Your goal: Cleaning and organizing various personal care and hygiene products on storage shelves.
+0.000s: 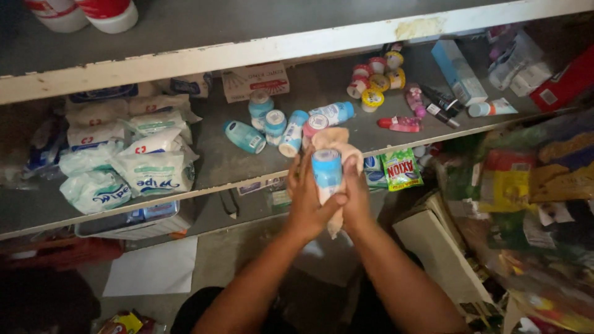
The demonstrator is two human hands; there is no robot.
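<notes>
i am holding one light-blue powder bottle (327, 173) in front of the shelf (216, 158), left hand (307, 201) and right hand (357, 198) closing around it with a cloth (337, 143); several similar bottles (275, 127) are lying on that shelf, apparently waiting.

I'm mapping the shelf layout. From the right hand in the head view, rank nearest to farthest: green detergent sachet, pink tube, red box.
From the right hand:
1. Green detergent sachet, just right, at the shelf edge.
2. Pink tube, farther back on the shelf.
3. Red box, far right.
</notes>
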